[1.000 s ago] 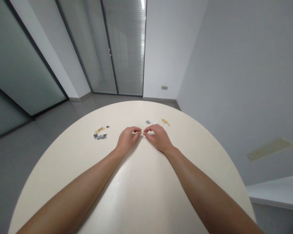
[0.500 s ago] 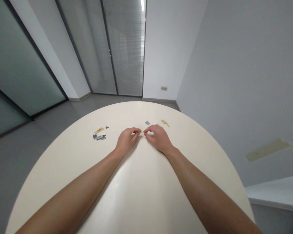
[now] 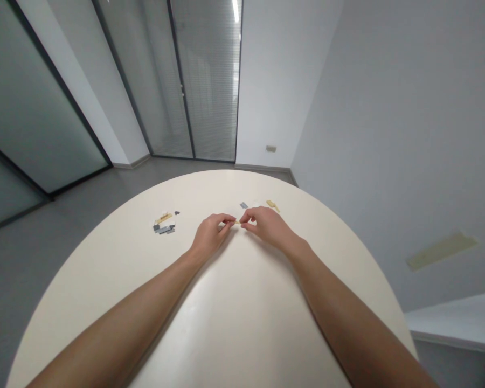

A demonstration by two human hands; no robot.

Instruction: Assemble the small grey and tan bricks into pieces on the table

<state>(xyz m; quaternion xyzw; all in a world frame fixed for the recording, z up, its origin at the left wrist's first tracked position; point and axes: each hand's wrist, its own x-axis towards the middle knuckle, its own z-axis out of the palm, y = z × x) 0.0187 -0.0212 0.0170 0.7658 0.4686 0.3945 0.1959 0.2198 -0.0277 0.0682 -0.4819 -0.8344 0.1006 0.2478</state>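
Note:
Both my hands meet near the middle of a round cream table. My left hand and my right hand each pinch an end of a small tan piece held between their fingertips, just above the tabletop. Left of my left hand lies a small cluster of grey and tan pieces. Beyond my right hand lie a small grey piece and a tan flat piece.
The table's far edge curves just past the loose pieces. Grey floor, glass partitions and a blinds-covered door stand behind it. A white wall runs close along the right side, with a ledge at lower right.
My right hand has lifted slightly and shifted a little to the right, its wrist raised off the table. The pinch on the small tan piece persists. The view has tilted slightly.

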